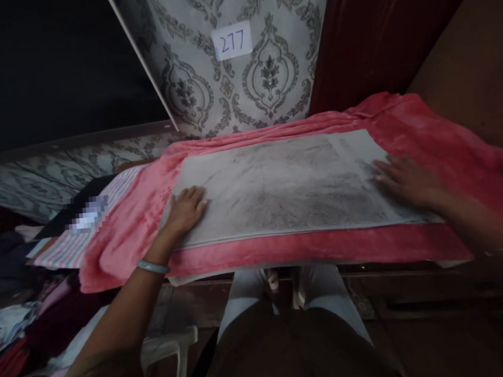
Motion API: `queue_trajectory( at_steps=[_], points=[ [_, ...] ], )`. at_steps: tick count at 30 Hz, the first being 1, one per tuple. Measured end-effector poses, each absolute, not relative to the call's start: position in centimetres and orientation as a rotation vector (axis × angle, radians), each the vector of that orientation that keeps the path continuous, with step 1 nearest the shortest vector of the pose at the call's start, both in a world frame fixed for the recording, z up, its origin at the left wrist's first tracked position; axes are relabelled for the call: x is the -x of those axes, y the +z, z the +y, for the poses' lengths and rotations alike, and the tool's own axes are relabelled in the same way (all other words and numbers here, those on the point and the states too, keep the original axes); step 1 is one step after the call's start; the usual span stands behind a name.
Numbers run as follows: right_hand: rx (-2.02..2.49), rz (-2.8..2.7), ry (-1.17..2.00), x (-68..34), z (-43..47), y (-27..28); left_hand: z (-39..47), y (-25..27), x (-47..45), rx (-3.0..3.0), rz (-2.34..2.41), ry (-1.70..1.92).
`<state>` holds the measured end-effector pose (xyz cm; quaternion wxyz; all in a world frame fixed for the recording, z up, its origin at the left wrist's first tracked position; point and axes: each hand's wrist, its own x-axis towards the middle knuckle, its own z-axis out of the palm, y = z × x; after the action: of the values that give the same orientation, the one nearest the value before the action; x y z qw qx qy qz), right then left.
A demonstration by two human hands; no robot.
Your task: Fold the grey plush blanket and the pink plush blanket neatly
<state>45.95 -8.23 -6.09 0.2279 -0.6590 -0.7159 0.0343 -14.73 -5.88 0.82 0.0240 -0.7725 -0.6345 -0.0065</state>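
A pale grey rectangular sheet with dark mottling (273, 189), which looks like folded cloth, lies flat in front of me. Its layered front edge runs along the near side. Under it spreads a pink plush blanket (119, 241). My left hand (187, 210) rests on the sheet's left edge, fingers extended, palm down. On the right side, my right hand (403, 180) lies over the sheet's right edge, slightly blurred, with its fingers stretched out. Neither hand is gripping anything.
A large dark screen (47, 71) stands at the back left. Behind the blanket is patterned wallpaper with a paper marked 277 (232, 40). Striped cloth (63, 249) and piled clothes (16, 314) lie left. A white plastic stool (177, 347) stands below, near my legs.
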Motion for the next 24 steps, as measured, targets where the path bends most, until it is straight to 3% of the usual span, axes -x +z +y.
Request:
queue_trajectory(
  at_steps=[4,8,19,24],
  points=[
    [1.647,-2.317,0.128,-32.5,-9.2,-2.9,-8.1,0.5,9.2,2.729,-1.567,-0.089],
    [1.495,-2.494,0.182,-24.6,-11.1,-3.6,-10.3,-2.0,7.7,2.770,-1.542,-0.131],
    [1.627,-2.356,0.214,-23.4,-12.9,-5.2,-14.1,-4.1,9.3,2.697,-1.541,-0.273],
    [1.373,-2.411,0.264,-20.4,-14.3,-5.0,-14.4,-4.2,9.3,2.704,-1.487,-0.359]
  ],
)
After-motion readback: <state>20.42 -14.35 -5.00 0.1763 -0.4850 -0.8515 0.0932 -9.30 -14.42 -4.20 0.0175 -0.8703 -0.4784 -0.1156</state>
